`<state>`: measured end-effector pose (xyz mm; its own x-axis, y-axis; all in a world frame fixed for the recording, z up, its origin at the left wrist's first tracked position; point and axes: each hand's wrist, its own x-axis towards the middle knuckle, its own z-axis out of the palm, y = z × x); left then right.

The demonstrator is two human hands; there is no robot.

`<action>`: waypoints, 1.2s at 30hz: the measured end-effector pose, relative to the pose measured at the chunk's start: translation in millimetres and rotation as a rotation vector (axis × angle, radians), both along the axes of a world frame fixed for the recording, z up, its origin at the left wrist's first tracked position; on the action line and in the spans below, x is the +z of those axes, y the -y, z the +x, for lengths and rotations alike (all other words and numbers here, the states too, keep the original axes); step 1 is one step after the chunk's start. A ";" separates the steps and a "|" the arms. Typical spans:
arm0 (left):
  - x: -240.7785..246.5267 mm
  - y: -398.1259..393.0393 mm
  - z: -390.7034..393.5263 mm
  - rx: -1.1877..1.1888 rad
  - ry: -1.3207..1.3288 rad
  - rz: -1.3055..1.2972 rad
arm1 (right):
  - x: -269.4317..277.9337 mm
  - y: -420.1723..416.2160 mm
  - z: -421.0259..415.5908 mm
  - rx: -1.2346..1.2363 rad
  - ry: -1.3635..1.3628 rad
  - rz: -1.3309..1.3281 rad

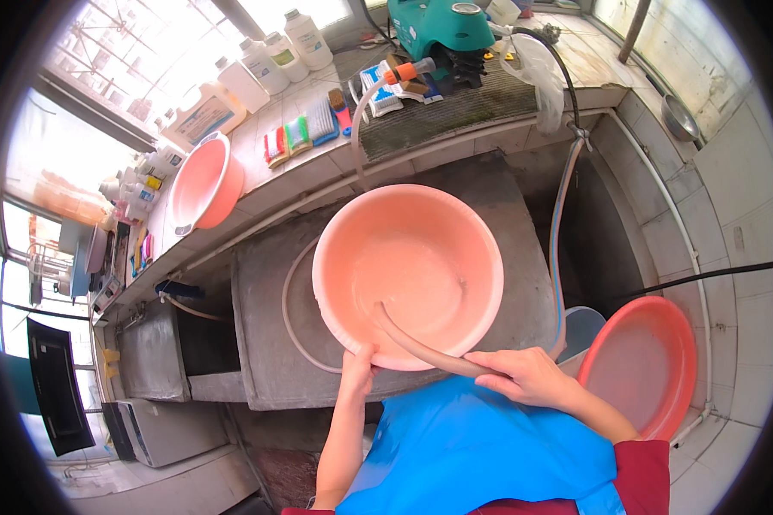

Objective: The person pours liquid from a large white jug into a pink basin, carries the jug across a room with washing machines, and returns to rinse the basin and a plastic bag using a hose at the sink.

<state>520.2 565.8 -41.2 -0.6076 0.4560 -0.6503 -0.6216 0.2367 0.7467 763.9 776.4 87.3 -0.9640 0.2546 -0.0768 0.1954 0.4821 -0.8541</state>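
A large pink plastic basin (408, 248) is before me over a grey stone slab (270, 380), its open side facing me. My left hand (361, 370) grips the basin's near left rim. In my right hand (522, 378) is a beige flexible hose (425, 353), which passes over the near rim, its end inside the basin. Some liquid seems to lie in the basin, though how much I cannot tell. A blue apron (489, 444) covers my front, just below the basin.
Bottles (308, 40), scrubbing brushes (296, 132), a smaller pink basin (222, 183) and a green machine (441, 29) stand on the tiled ledge. A red basin (641, 373) is at the right, beside a hanging hose (557, 238). Dark recesses flank the slab.
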 end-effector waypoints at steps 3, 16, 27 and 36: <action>4.5 -2.6 11.0 0.003 0.030 0.027 | 0.6 3.0 -9.5 -0.014 -0.077 -0.054; 14.3 11.7 4.1 0.005 -0.077 0.087 | 36.5 -29.5 16.2 0.014 0.236 -0.310; 20.0 3.6 0.5 -0.027 -0.039 0.030 | 23.2 -24.5 -3.8 -0.009 0.097 -0.362; 11.4 -2.6 12.3 -0.038 0.001 0.033 | 14.9 -15.3 -55.8 -0.251 -0.050 -0.233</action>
